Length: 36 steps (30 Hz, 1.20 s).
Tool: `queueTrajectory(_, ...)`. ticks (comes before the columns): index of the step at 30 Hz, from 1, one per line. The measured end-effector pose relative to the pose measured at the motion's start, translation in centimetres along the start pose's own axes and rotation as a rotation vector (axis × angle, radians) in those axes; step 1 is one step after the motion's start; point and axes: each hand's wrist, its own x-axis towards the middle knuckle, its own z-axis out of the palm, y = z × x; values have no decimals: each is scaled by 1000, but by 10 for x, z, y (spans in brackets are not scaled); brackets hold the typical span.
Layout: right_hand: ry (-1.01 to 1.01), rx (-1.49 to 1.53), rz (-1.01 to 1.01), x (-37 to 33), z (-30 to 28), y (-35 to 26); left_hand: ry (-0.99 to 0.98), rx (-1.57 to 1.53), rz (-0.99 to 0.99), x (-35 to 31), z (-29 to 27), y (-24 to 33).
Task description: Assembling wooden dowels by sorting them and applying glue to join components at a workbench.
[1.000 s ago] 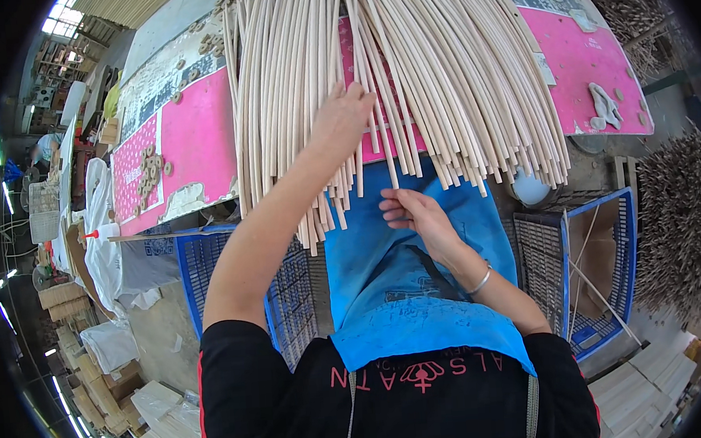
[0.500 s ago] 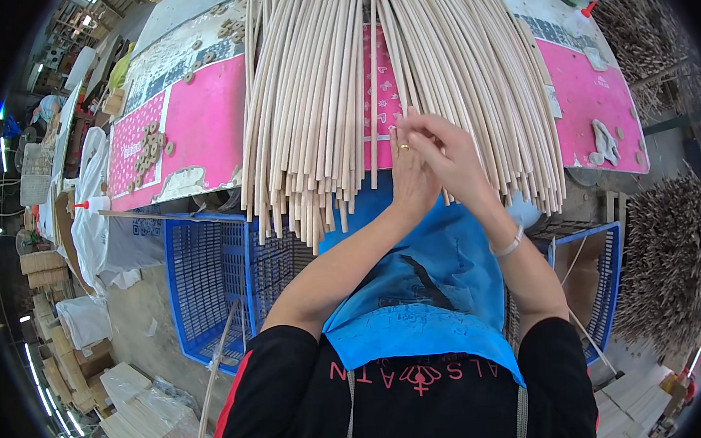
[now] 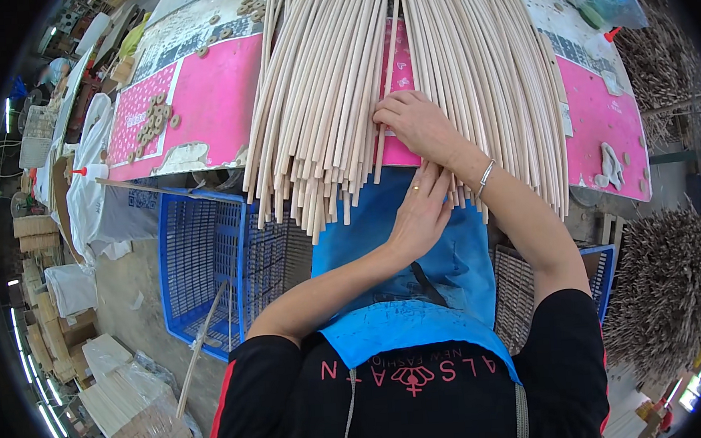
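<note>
Two bundles of long thin wooden sticks lie on the table, a left bundle (image 3: 323, 100) and a right bundle (image 3: 490, 74), with a narrow pink gap between. My right hand (image 3: 419, 126) reaches across this gap. Its fingers are closed on a single wooden stick (image 3: 382, 141) beside the left bundle's inner edge. Lower down, my left hand (image 3: 421, 219), wearing a ring, rests its outstretched fingers against the near ends of the right bundle. My right palm is hidden from view.
A pink-topped table (image 3: 214, 91) carries small brown rings (image 3: 152, 123) at left and a white glove (image 3: 609, 167) at right. Blue plastic crates (image 3: 205, 268) stand below. A big stack of dark sticks (image 3: 664, 288) is at right, a red-tipped bottle (image 3: 91, 171) at left.
My hands were close together at the right bundle's inner edge. The right has moved forward and left onto a single stick; the left has drawn back toward me.
</note>
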Motion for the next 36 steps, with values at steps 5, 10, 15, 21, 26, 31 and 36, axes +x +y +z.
queueTrajectory(5, 32, -23, -27, -9, 0, 2, 45, -485, -245, -36, -31, 0)
queueTrajectory(10, 47, -53, -56, -17, -1, 4, 326, -1165, -925, -61, -34, -9)
queueTrajectory(15, 42, -53, 3, -20, 2, -1, 580, -1459, -987, -34, -25, -22)
queueTrajectory(21, 80, 17, -14, -20, 3, -1, 813, -1570, -944, -21, -5, -45)
queueTrajectory(26, 91, 68, -24, -20, 2, 1, 918, -1527, -928, -9, 1, -47)
queueTrajectory(31, 134, 86, -43, -21, -6, 1, 790, -1484, -961, -9, 19, -30)
queueTrajectory(36, 93, 128, 2, -30, 1, 9, 609, -1454, -972, -12, 42, -14)
